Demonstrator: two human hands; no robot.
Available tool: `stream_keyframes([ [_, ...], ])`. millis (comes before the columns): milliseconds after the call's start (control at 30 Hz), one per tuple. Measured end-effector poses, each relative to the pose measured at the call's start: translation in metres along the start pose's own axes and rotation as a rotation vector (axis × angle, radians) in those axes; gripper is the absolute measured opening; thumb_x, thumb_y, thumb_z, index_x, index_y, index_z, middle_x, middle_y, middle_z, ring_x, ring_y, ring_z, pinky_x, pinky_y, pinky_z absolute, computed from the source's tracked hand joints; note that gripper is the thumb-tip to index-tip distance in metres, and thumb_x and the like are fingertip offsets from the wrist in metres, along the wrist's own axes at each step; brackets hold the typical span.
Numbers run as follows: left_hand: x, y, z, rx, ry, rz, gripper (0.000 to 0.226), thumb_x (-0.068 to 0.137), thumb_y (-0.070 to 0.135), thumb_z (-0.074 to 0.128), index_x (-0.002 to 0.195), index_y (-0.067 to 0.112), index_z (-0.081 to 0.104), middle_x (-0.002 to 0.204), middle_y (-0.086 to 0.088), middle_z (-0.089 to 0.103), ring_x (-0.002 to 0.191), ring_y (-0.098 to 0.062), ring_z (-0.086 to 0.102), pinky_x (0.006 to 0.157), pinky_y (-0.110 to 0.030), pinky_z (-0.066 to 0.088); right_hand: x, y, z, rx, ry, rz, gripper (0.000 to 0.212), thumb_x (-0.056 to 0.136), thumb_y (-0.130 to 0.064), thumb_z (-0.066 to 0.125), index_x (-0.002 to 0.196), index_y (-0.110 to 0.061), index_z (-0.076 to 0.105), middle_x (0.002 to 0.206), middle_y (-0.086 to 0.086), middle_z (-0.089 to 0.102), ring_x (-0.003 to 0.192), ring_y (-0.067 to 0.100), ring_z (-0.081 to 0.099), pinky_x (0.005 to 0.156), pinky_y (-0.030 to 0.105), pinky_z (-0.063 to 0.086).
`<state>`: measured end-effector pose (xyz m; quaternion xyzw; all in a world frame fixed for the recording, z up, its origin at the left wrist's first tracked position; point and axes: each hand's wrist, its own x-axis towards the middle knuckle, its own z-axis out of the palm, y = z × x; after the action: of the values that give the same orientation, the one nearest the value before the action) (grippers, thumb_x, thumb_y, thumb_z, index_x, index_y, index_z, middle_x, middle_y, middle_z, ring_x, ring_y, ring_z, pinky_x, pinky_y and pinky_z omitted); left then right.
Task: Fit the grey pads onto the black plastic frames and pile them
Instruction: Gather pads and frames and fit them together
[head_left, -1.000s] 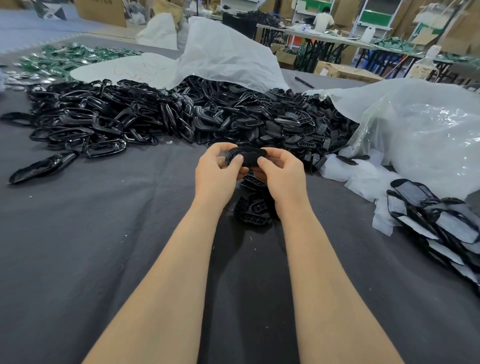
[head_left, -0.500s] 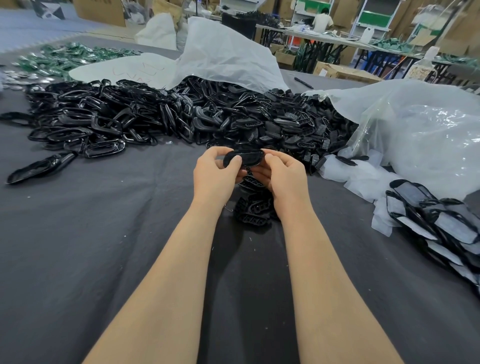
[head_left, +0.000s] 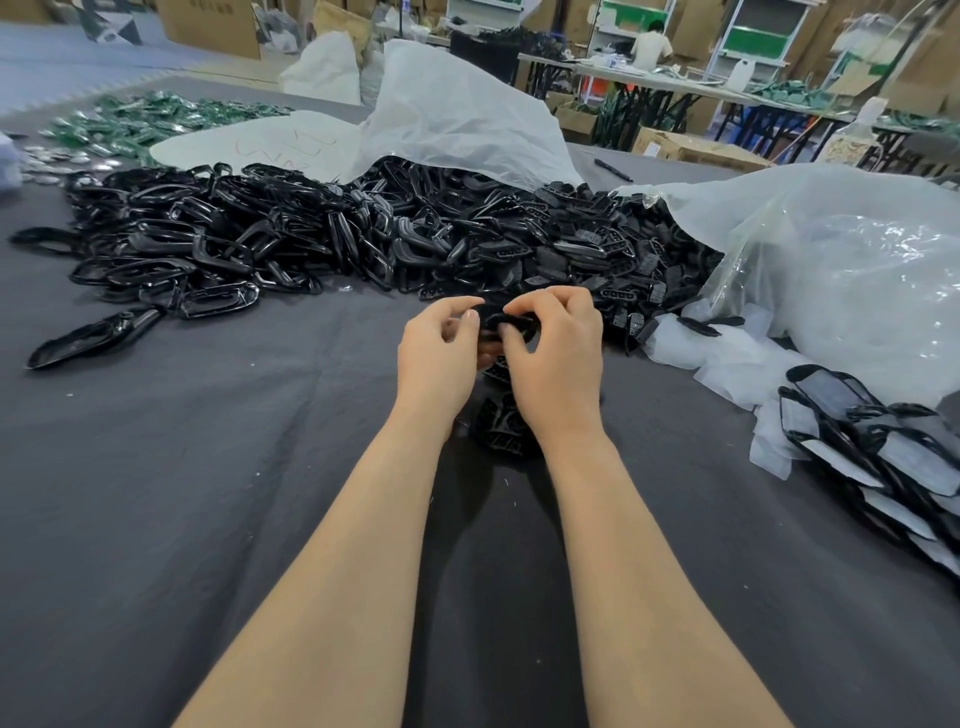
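Note:
My left hand (head_left: 439, 358) and my right hand (head_left: 558, 358) meet over the grey cloth and both pinch one small black plastic frame (head_left: 506, 325) between fingers and thumbs. The frame is mostly hidden by my fingers. Directly below my hands lies a small pile of black pieces (head_left: 501, 421). A big heap of loose black frames (head_left: 311, 244) spreads across the far side. At the right edge lies a pile of frames with grey pads fitted (head_left: 883, 447).
A white plastic sack (head_left: 467, 119) drapes over the heap's back. A clear plastic bag (head_left: 841, 260) sits at the right, with white backing scraps (head_left: 727, 358) beside it. Green packets (head_left: 150, 114) lie far left. A black pen (head_left: 613, 170) lies beyond the heap.
My hands have closed in on each other; my right hand has curled over the top of the frame, covering more of it.

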<state>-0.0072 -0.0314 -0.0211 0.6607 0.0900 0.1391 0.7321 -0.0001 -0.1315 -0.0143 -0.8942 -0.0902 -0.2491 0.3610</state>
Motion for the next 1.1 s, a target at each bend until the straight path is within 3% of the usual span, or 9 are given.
stream_keyframes([
  [133, 0.002, -0.001, 0.001, -0.032, 0.030, -0.021, 0.020, 0.099, 0.004, 0.047, 0.110, 0.015, 0.060, 0.089, -0.004, 0.070, 0.073, -0.010, 0.070, 0.071, -0.020, 0.056, 0.000, -0.006, -0.001, 0.147, 0.072, 0.000, 0.006, 0.089, -0.006, 0.060, 0.093, -0.011, 0.059, 0.094, 0.003, 0.058, 0.084, 0.017, 0.054, 0.075, 0.028, 0.044],
  [200, 0.002, -0.001, 0.001, -0.045, 0.054, -0.010, 0.021, 0.099, 0.002, 0.046, 0.108, 0.016, 0.057, 0.086, -0.003, 0.068, 0.064, -0.006, 0.068, 0.067, -0.018, 0.055, 0.002, -0.005, -0.007, 0.312, 0.176, 0.115, 0.016, 0.091, -0.006, 0.058, 0.098, -0.018, 0.052, 0.086, 0.000, 0.059, 0.077, 0.017, 0.059, 0.075, 0.027, 0.048],
  [267, 0.001, -0.001, 0.000, -0.040, 0.063, 0.005, 0.023, 0.099, 0.002, 0.045, 0.106, 0.020, 0.056, 0.086, -0.001, 0.067, 0.062, -0.002, 0.067, 0.066, -0.017, 0.054, 0.004, -0.002, -0.012, 0.556, 0.180, 0.297, 0.025, 0.093, -0.004, 0.055, 0.107, -0.024, 0.050, 0.084, -0.001, 0.060, 0.069, 0.012, 0.065, 0.073, 0.026, 0.055],
  [367, 0.001, 0.000, 0.000, -0.036, 0.060, 0.008, 0.025, 0.099, 0.002, 0.046, 0.104, 0.025, 0.056, 0.088, -0.001, 0.069, 0.064, -0.002, 0.067, 0.069, -0.018, 0.055, 0.007, 0.000, -0.014, 0.793, 0.133, 0.441, 0.016, 0.095, -0.002, 0.053, 0.102, -0.017, 0.057, 0.083, 0.003, 0.062, 0.060, 0.005, 0.067, 0.063, 0.021, 0.055],
  [567, -0.001, 0.003, 0.001, -0.021, 0.017, 0.029, 0.028, 0.099, 0.006, 0.046, 0.098, 0.031, 0.058, 0.085, 0.002, 0.070, 0.069, -0.005, 0.069, 0.070, -0.019, 0.056, 0.007, 0.000, -0.011, 0.839, 0.079, 0.441, 0.015, 0.093, -0.004, 0.057, 0.086, -0.015, 0.062, 0.079, 0.001, 0.064, 0.060, 0.004, 0.067, 0.058, 0.015, 0.051],
  [700, -0.003, 0.003, 0.002, 0.021, -0.008, 0.062, 0.027, 0.099, 0.010, 0.049, 0.096, 0.035, 0.059, 0.086, 0.002, 0.071, 0.077, -0.009, 0.071, 0.081, -0.029, 0.057, 0.006, 0.000, -0.010, 0.757, 0.066, 0.412, 0.015, 0.091, -0.005, 0.061, 0.084, -0.018, 0.065, 0.074, -0.002, 0.064, 0.053, -0.002, 0.059, 0.055, 0.013, 0.049],
  [900, -0.005, 0.004, 0.002, 0.075, -0.079, 0.106, 0.025, 0.093, 0.009, 0.060, 0.095, 0.034, 0.058, 0.092, 0.003, 0.070, 0.077, -0.007, 0.071, 0.088, -0.037, 0.057, 0.005, 0.002, -0.006, 0.617, 0.105, 0.347, 0.013, 0.089, -0.013, 0.065, 0.084, -0.025, 0.068, 0.081, -0.010, 0.066, 0.077, 0.005, 0.060, 0.078, 0.023, 0.051],
  [1100, -0.003, 0.004, 0.002, 0.004, -0.038, 0.097, 0.025, 0.093, 0.004, 0.058, 0.095, 0.028, 0.059, 0.087, 0.003, 0.070, 0.073, -0.006, 0.069, 0.077, -0.024, 0.057, 0.010, 0.008, -0.010, 0.739, 0.195, 0.518, 0.015, 0.096, -0.012, 0.051, 0.096, -0.021, 0.063, 0.074, -0.006, 0.060, 0.052, -0.002, 0.053, 0.055, 0.016, 0.047],
])
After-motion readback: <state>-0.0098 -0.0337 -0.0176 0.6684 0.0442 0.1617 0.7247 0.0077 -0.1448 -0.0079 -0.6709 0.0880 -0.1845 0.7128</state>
